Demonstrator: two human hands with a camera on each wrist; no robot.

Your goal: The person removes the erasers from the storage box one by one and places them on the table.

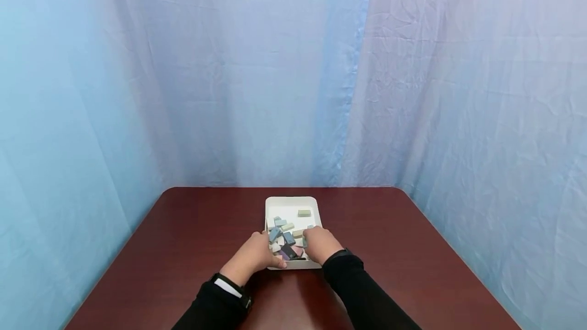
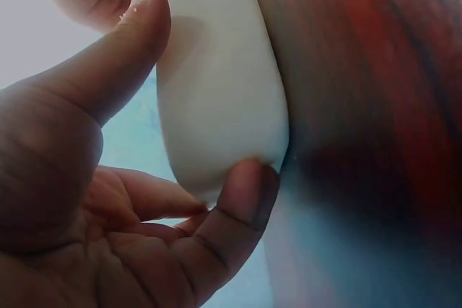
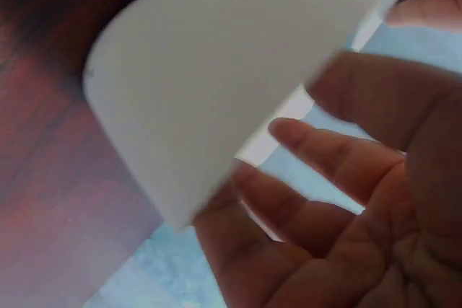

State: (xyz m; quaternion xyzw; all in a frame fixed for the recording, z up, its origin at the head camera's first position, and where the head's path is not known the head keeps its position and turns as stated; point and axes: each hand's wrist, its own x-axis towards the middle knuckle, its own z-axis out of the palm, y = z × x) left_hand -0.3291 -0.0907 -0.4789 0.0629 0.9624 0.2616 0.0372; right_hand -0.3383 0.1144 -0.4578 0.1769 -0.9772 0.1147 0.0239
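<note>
A white tray (image 1: 285,208) lies on the table, holding many small blocks in grey-blue, cream, pink, purple and dark tones. My left hand (image 1: 254,254) grips its near left corner. In the left wrist view, the thumb (image 2: 148,23) lies at the rim and a fingertip (image 2: 249,185) presses the outer wall. My right hand (image 1: 321,244) reaches over the tray's right side among the blocks. Its bent fingers (image 3: 303,214) are beside the rim in the right wrist view, which is slightly blurred. Whether they hold a block is hidden. A dark block (image 1: 288,251) lies between both hands.
The dark red-brown table (image 1: 206,228) extends on both sides of the tray. One cream block (image 1: 304,213) sits apart from the others, near the tray's far end. Pale blue curtains (image 1: 275,90) hang behind the table and at both sides.
</note>
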